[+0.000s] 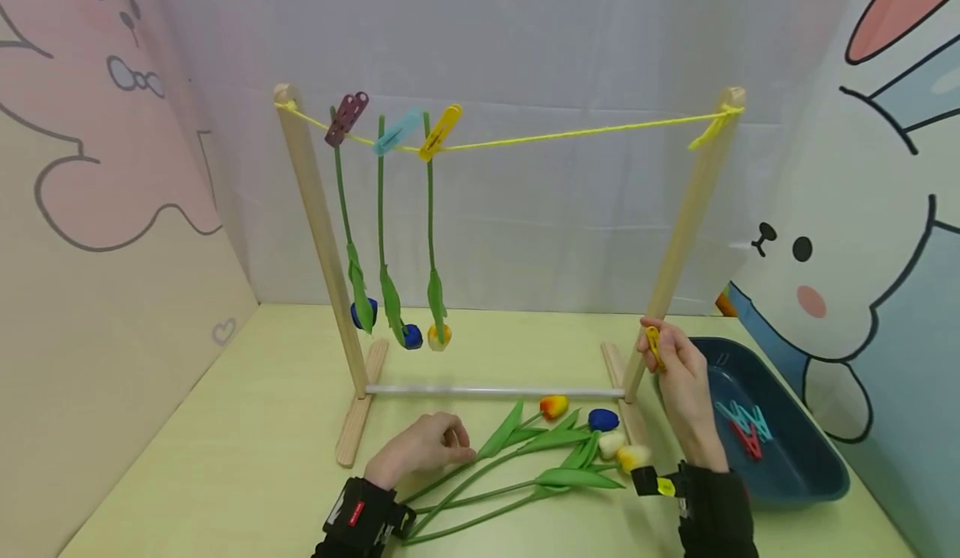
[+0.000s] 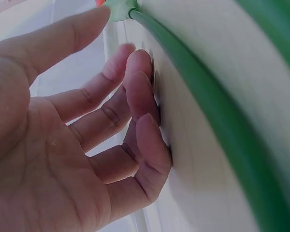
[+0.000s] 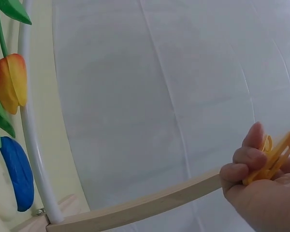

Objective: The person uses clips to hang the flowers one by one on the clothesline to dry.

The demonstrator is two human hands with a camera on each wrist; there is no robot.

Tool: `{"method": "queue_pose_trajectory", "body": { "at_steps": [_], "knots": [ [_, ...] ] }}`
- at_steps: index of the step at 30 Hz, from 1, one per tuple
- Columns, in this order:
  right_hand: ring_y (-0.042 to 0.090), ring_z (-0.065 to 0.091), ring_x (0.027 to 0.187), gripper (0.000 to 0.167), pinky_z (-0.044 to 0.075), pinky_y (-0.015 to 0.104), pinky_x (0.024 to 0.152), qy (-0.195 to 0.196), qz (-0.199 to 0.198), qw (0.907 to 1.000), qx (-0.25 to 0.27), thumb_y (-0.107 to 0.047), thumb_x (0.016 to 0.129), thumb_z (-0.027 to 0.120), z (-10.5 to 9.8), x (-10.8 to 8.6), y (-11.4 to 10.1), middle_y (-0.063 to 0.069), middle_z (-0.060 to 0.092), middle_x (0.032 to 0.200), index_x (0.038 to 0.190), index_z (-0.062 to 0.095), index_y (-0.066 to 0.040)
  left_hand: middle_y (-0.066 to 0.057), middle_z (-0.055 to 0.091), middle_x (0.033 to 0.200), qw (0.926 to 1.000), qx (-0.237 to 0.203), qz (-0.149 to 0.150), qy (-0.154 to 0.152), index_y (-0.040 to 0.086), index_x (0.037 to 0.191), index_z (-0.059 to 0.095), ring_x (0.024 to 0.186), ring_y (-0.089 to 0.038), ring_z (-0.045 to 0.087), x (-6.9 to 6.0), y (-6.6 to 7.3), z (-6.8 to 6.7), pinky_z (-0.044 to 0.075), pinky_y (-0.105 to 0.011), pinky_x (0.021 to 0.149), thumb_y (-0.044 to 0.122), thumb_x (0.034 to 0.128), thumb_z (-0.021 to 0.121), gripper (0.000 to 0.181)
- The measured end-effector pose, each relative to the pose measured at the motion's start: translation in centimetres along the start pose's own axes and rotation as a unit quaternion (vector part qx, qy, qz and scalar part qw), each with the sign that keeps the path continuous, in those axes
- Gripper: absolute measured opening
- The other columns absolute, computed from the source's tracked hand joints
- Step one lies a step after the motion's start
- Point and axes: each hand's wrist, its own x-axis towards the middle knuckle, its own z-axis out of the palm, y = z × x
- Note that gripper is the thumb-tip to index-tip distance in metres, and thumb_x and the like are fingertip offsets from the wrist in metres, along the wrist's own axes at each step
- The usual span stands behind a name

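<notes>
A yellow clothespin [image 3: 273, 159] is held in the fingers of my right hand [image 1: 684, 379], beside the right wooden post. My left hand [image 1: 423, 448] is low over the table at the stems of several artificial tulips [image 1: 480, 470]. In the left wrist view its fingers [image 2: 152, 145] are loosely bent against the tabletop, with a green stem [image 2: 203, 96] just past them and nothing gripped. The lying tulips have orange, blue, white and yellow heads. Three tulips hang head down from a yellow string [image 1: 570, 133], clipped by a purple [image 1: 347, 118], a light blue [image 1: 397, 133] and a yellow clothespin [image 1: 440, 133].
The string runs between two wooden posts [image 1: 318, 241] on feet, joined low down by a white rod [image 1: 495, 391]. At the right stands a dark blue basin [image 1: 806, 466] with light blue clothespins [image 1: 744, 418] and a red one [image 1: 747, 441] inside. A pale curtain hangs behind.
</notes>
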Motion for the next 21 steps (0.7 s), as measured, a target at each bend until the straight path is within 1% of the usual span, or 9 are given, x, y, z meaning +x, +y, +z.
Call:
{"method": "queue_pose_trajectory", "body": {
  "at_steps": [3,5,7,11,14,18,21],
  "knots": [
    [0.012,0.042,0.073,0.03,0.034,0.023,0.067,0.001,0.004,0.9999,0.012,-0.031,0.11,0.035,-0.03,0.05,0.05,-0.007,0.054,0.084,0.111,0.063,-0.024,0.002,0.059,0.075,0.9999,0.006,0.008,-0.004,0.008,0.087,0.068,0.068,-0.011,0.051,0.03,0.03,-0.02,0.04,-0.023,0.061,0.02,0.0883,0.078,0.016],
    [0.012,0.041,0.072,0.031,0.034,0.023,0.067,0.0,0.001,0.9998,0.019,-0.031,0.11,0.035,-0.02,0.05,0.13,-0.006,0.053,0.084,0.111,0.064,-0.023,0.003,0.059,0.073,0.9999,0.005,0.011,-0.009,0.008,0.084,0.068,0.067,-0.01,0.051,0.08,0.02,0.02,0.039,-0.022,0.06,0.018,0.0863,0.079,0.015],
    [0.013,0.041,0.072,0.031,0.035,0.023,0.067,-0.003,-0.008,0.9996,0.027,-0.03,0.11,0.036,0.02,0.03,0.2,-0.005,0.052,0.083,0.111,0.065,-0.019,0.004,0.059,0.072,0.9999,0.005,0.011,-0.011,0.009,0.081,0.069,0.067,-0.01,0.051,0.14,0.03,0.1,0.039,-0.022,0.06,0.016,0.0839,0.081,0.014],
    [0.015,0.04,0.071,0.031,0.032,0.028,0.066,-0.016,-0.033,0.9983,0.046,-0.027,0.11,0.037,0.12,0.01,0.31,-0.002,0.051,0.083,0.11,0.064,-0.013,0.004,0.059,0.07,0.9998,0.015,0.011,-0.007,0.01,0.076,0.07,0.066,-0.011,0.052,0.17,-0.01,0.28,0.039,-0.023,0.06,0.011,0.0795,0.084,0.014],
    [0.016,0.04,0.07,0.029,0.03,0.03,0.066,-0.024,-0.051,0.997,0.053,-0.025,0.11,0.036,0.15,-0.01,0.39,-0.001,0.049,0.082,0.108,0.062,-0.013,0.005,0.059,0.069,0.9994,0.031,0.014,0.001,0.011,0.074,0.07,0.065,-0.01,0.052,0.16,-0.02,0.34,0.04,-0.023,0.06,0.009,0.0774,0.085,0.015],
    [0.015,0.043,0.071,0.029,0.036,0.025,0.065,-0.02,-0.07,0.9961,0.05,-0.02,0.11,0.035,0.14,-0.03,0.46,-0.001,0.05,0.082,0.108,0.062,-0.011,0.006,0.059,0.066,0.9985,0.048,0.024,0.006,0.012,0.071,0.071,0.063,-0.009,0.051,0.2,-0.04,0.37,0.04,-0.022,0.059,0.01,0.0767,0.086,0.016],
    [0.013,0.048,0.072,0.027,0.042,0.02,0.065,-0.009,-0.073,0.9967,0.034,-0.017,0.11,0.036,0.14,-0.05,0.49,-0.001,0.053,0.081,0.108,0.063,-0.009,0.007,0.059,0.065,0.998,0.056,0.028,0.008,0.013,0.071,0.071,0.062,-0.008,0.051,0.25,-0.11,0.42,0.039,-0.022,0.058,0.01,0.077,0.086,0.016]
  ]
}}
